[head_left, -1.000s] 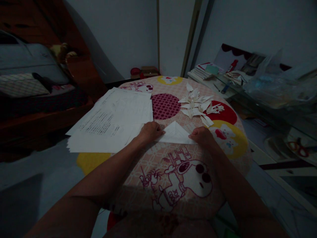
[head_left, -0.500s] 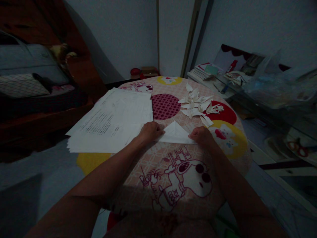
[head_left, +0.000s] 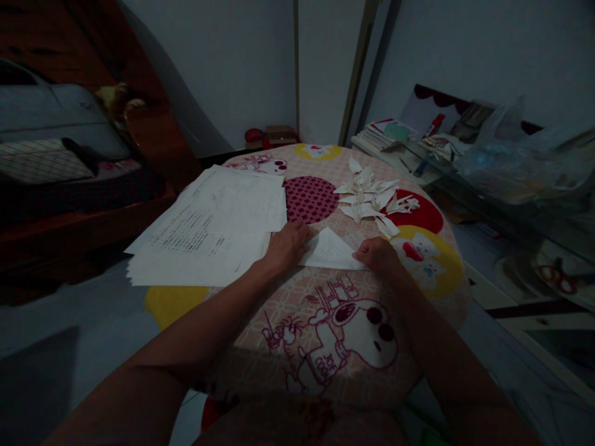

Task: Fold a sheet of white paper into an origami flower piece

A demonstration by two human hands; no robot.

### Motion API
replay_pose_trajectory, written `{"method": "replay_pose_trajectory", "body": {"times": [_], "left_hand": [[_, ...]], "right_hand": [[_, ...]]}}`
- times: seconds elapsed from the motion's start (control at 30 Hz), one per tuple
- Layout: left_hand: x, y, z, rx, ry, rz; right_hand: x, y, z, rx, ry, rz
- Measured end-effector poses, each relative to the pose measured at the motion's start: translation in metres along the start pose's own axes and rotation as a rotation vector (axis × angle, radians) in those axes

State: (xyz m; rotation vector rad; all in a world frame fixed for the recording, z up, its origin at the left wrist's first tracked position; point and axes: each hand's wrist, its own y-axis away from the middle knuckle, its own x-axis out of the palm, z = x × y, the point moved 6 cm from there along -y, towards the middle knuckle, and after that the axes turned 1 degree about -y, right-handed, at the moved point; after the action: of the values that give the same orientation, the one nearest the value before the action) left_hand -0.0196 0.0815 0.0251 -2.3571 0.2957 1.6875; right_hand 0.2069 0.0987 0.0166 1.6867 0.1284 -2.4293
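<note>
A sheet of white paper (head_left: 329, 251), folded into a triangle with its peak pointing away from me, lies on the cloth-covered round table (head_left: 279, 310). My left hand (head_left: 290, 244) is closed on its left corner, the fingers bent over the edge and partly hiding it. At the right corner, my right hand (head_left: 377, 254) pinches the paper between thumb and curled fingers. Just beyond my right hand sits a cluster of folded white paper shapes (head_left: 369, 197) with pointed ends.
Left of my hands lies a spread stack of printed paper sheets (head_left: 209, 229). To the right, a glass-topped cabinet holds a plastic bag (head_left: 511, 161) and a pile of papers (head_left: 383, 133). Red-handled scissors (head_left: 558, 275) rest lower down. A wooden seat (head_left: 153, 142) stands at left.
My left hand has shifted slightly to the right and farther over the paper's left corner, with its fingers reaching further forward. My right hand stays almost where it was.
</note>
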Motion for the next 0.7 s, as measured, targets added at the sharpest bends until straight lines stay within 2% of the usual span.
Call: {"method": "replay_pose_trajectory", "body": {"times": [0.07,0.13,0.2,0.33,0.47,0.53,0.63,0.7], "left_hand": [[0.005,-0.001,-0.008,0.154,0.042,-0.005],[0.014,-0.001,-0.013,0.298,0.088,0.06],[0.023,0.0,-0.014,0.371,0.1,0.124],[0.029,0.002,-0.014,0.329,0.017,0.157],[0.027,0.007,-0.026,0.32,-0.136,0.188],[0.024,0.009,-0.032,0.317,-0.188,0.191],[0.02,0.012,-0.036,0.326,-0.219,0.181],[0.019,0.013,-0.036,0.33,-0.228,0.172]], "right_hand": [[0.001,0.0,0.0,-0.004,0.015,-0.005],[0.001,0.0,-0.001,-0.007,0.018,-0.004],[0.001,0.0,-0.001,-0.013,0.01,-0.01],[-0.003,0.0,-0.006,0.035,-0.028,0.031],[-0.011,0.002,-0.014,0.085,0.034,0.108],[-0.02,0.003,-0.012,0.077,0.118,0.028],[-0.031,0.007,0.008,-0.018,0.091,-0.16],[-0.023,0.009,0.03,-0.182,-0.092,-0.105]]}}
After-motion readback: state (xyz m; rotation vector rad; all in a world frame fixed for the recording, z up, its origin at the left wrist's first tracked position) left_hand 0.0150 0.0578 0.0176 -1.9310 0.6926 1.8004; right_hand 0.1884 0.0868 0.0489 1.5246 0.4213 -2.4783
